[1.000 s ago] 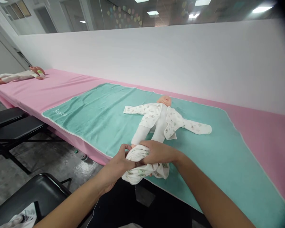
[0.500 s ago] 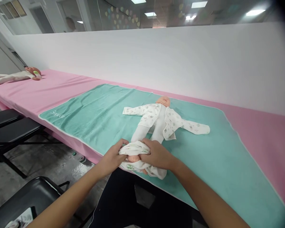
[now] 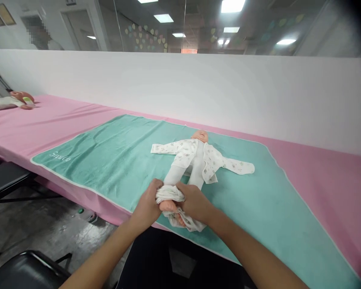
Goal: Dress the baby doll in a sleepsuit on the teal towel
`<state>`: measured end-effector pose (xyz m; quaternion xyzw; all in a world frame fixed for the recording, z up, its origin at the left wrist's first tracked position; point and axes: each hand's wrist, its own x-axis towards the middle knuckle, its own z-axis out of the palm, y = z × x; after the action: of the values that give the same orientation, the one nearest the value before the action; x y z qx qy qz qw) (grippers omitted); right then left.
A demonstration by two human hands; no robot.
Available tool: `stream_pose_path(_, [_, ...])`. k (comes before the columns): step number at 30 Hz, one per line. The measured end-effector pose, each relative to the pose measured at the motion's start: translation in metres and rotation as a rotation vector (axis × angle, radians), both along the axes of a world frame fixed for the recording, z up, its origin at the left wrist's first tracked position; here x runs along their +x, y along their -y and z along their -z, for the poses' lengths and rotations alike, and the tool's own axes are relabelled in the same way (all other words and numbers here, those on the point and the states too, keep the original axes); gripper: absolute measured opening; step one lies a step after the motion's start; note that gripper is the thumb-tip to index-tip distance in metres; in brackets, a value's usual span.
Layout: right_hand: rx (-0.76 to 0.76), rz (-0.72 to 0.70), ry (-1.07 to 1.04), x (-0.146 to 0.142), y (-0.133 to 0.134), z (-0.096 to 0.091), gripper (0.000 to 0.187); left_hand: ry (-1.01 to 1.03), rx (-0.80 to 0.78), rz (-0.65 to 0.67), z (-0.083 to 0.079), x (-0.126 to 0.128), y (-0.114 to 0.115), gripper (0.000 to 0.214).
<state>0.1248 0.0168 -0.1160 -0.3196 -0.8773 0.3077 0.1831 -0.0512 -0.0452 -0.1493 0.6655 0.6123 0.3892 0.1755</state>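
Far left: on my feed I log a second doll (image 3: 10,102) in pale clothing, lying on the pink-covered surface (image 3: 63,105), head to the right, body cut off by the frame edge. Lower left, a black chair (image 3: 30,269) is partly in view.

Next along, a teal blanket (image 3: 117,148) is spread on the surface, with lettering near its left corner.

Left hand (image 3: 147,206): I see its forearm slant inward from lower left, thumb uppermost, fingers curled. It is closed on the left side of a bunched garment (image 3: 170,193); its fingertips are hidden.

The garment is gathered around one ankle of the near doll (image 3: 199,154). A bare foot (image 3: 168,206) shows through it, pointing toward me; loose printed folds trail down to the right, with toes visible among them.

Near doll: on its back on the blanket, long axis running front to back. Head points toward the white wall (image 3: 180,88), slightly right of the feet, which lie at the blanket's front edge. Its printed jacket (image 3: 185,152) is open; one sleeve points left, the other right and a little toward me.

Right hand (image 3: 195,201): forearm slants in from lower right, thumb over the bunch, closed on the cloth's right side, fingers mostly out of sight.
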Motion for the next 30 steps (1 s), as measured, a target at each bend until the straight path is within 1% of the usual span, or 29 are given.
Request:
stream_pose_path(2, [0.114, 0.06, 0.063, -0.003, 0.001, 0.002, 0.011, 0.173, -0.151, 0.021, -0.005, 0.0, 0.008, 0.026])
stream_pose_path(4, [0.197, 0.114, 0.112, -0.004, 0.002, 0.003, 0.018, 0.309, -0.28, 0.118, -0.011, -0.007, 0.015, 0.025])
stream_pose_path(5, [0.208, 0.134, 0.119, -0.004, 0.001, 0.002, 0.02, 0.381, -0.338, 0.177, -0.015, -0.014, 0.016, 0.027])
stream_pose_path(7, [0.156, 0.137, 0.103, -0.004, -0.001, 0.0, 0.022, 0.549, -0.415, 0.289, -0.023, -0.028, 0.015, 0.031])
stream_pose_path(8, [0.111, 0.124, 0.085, -0.004, -0.002, -0.002, 0.021, 0.626, -0.425, 0.332, -0.027, -0.034, 0.011, 0.032])
stream_pose_path(10, [0.037, 0.087, 0.044, -0.004, -0.006, -0.005, 0.021, 0.692, -0.427, 0.371, -0.033, -0.041, 0.001, 0.032])
stream_pose_path(11, [0.018, 0.076, 0.03, -0.004, -0.008, -0.005, 0.021, 0.671, -0.431, 0.367, -0.035, -0.042, -0.006, 0.032])
stream_pose_path(13, [0.026, 0.103, 0.013, -0.006, -0.009, -0.005, 0.023, 0.534, -0.425, 0.32, -0.038, -0.038, -0.021, 0.033])
stream_pose_path(15, [0.094, 0.177, 0.014, -0.007, -0.01, -0.001, 0.024, 0.359, -0.324, 0.281, -0.041, -0.032, -0.033, 0.03])
stream_pose_path(16, [0.139, 0.212, 0.018, -0.007, -0.01, 0.002, 0.024, 0.28, -0.256, 0.298, -0.042, -0.029, -0.037, 0.03])
stream_pose_path(18, [0.206, 0.249, 0.022, -0.007, -0.01, 0.007, 0.022, 0.162, -0.181, 0.404, -0.043, -0.024, -0.041, 0.029])
stream_pose_path(20, [0.209, 0.267, 0.011, -0.008, -0.011, 0.01, 0.018, 0.113, -0.186, 0.509, -0.042, -0.021, -0.042, 0.019])
stream_pose_path(21, [0.194, 0.279, -0.004, -0.009, -0.012, 0.01, 0.017, 0.113, -0.191, 0.516, -0.04, -0.02, -0.042, 0.014])
stream_pose_path(22, [0.172, 0.288, -0.024, -0.01, -0.014, 0.01, 0.017, 0.127, -0.185, 0.488, -0.037, -0.02, -0.043, 0.012])
stream_pose_path(24, [0.109, 0.275, -0.05, -0.011, -0.016, 0.006, 0.019, 0.159, -0.154, 0.357, -0.028, -0.02, -0.046, 0.013])
stream_pose_path(27, [-0.063, 0.145, -0.042, -0.006, -0.023, -0.004, 0.028, 0.137, -0.141, 0.11, -0.009, -0.022, -0.056, 0.016])
stream_pose_path(28, [-0.144, 0.096, -0.041, -0.001, -0.026, -0.008, 0.031, 0.115, -0.144, 0.064, -0.003, -0.023, -0.06, 0.016])
stream_pose_path(29, [-0.223, 0.063, -0.045, 0.005, -0.029, -0.01, 0.031, 0.095, -0.146, 0.05, 0.003, -0.024, -0.064, 0.015])
stream_pose_path(30, [-0.293, 0.05, -0.05, 0.013, -0.032, -0.012, 0.028, 0.081, -0.138, 0.066, 0.008, -0.024, -0.066, 0.014])
